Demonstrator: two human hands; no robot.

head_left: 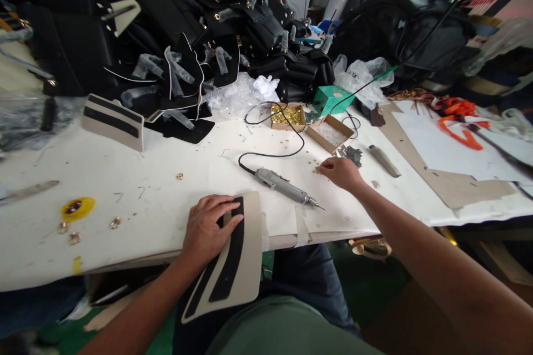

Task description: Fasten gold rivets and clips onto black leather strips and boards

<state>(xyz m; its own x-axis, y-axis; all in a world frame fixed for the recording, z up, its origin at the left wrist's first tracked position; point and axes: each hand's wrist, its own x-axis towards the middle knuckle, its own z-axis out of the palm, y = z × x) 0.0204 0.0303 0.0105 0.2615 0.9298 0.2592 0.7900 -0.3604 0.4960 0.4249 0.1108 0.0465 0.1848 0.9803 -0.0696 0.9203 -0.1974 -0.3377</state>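
A beige panel with black strips (246, 266) hangs partly over the table's front edge. My left hand (210, 227) holds it near its upper end, thumb and fingers pressed on its face. My right hand (340, 172) is at the table top, its fingertips pinched together beside small brass-coloured pieces (315, 162); what is between them is too small to make out. Between my hands lies a grey electric screwdriver (283, 186), its bit pointing right and toward me. Dark metal plates (353, 155) lie just behind my right hand.
An open box of brass-coloured pieces (287, 115) and another shallow box (331, 133) stand behind the screwdriver's cord. A green box (331, 100) is beyond. Another striped panel (113, 122) and black bags (158, 5) fill the left back. A wrapped blade (383, 161) lies right.
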